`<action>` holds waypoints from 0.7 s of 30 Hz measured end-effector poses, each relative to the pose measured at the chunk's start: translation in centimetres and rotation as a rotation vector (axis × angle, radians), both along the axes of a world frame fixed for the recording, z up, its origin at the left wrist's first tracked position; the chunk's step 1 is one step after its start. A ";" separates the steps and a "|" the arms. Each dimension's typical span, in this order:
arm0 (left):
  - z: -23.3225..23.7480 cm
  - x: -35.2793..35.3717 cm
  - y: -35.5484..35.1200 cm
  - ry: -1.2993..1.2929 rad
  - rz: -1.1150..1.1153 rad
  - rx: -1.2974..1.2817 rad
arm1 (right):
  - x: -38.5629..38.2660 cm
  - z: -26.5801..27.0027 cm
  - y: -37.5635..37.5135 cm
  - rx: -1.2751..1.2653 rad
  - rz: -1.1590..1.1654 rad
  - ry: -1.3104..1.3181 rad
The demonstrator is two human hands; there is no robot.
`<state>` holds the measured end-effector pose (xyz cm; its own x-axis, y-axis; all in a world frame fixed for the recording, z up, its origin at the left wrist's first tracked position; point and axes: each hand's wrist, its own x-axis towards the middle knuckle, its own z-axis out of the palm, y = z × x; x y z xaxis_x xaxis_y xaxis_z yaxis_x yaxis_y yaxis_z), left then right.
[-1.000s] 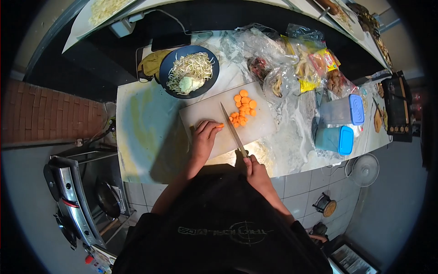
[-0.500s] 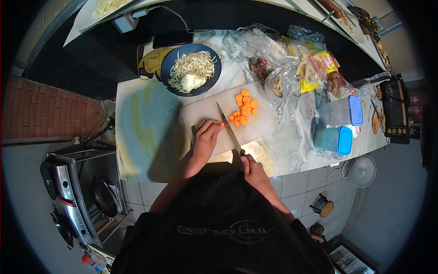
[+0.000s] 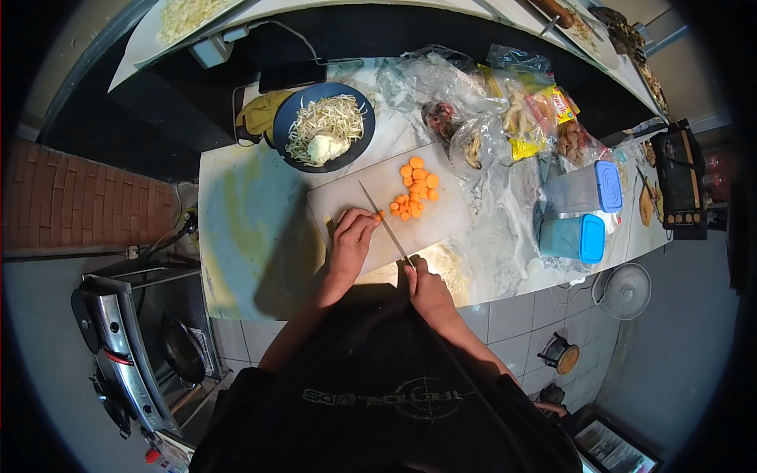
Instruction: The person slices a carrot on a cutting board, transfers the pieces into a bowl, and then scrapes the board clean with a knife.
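Observation:
A white cutting board (image 3: 445, 221) lies on the marble-patterned counter. At its left part my left hand (image 3: 352, 243) has its fingers curled together on a small carrot end (image 3: 382, 214), which is mostly hidden under the fingertips. My right hand (image 3: 430, 292) grips the handle of a long knife (image 3: 385, 222) at the board's near edge. The blade runs up and to the left across the board, right beside the left fingertips and the carrot. Just right of the blade sit several orange carrot slices (image 3: 418, 185), larger ones farther off and smaller ones nearer.
Beyond the board stands a dark plate (image 3: 367, 142) of bean sprouts with a pale lump on top. Plastic bags of food (image 3: 505, 110) crowd the back right. Two blue-lidded containers (image 3: 579, 236) stand at the right. A green cloth (image 3: 262, 114) lies left of the plate.
The knife has shifted slightly left toward my left fingers, and its blade now appears thinner, more edge-on. My left hand stays on the carrot. The whole view has shifted slightly.

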<state>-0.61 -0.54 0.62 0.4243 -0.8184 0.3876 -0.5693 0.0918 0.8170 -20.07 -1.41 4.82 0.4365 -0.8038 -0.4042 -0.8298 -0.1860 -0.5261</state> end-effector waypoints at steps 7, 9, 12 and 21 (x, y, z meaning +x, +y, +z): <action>0.4 -0.1 0.0 -0.044 0.030 0.009 | -0.9 1.8 -0.7 -0.012 -0.012 0.048; 0.2 -0.2 0.0 -0.060 0.036 0.003 | -1.1 1.9 -0.7 0.088 -0.053 -0.105; 0.0 -0.2 -0.1 -0.079 0.045 -0.003 | -0.9 2.9 -0.9 0.155 -0.082 -0.138; 0.1 -0.2 0.0 -0.090 0.036 0.012 | -0.7 2.9 -0.2 0.158 -0.093 -0.198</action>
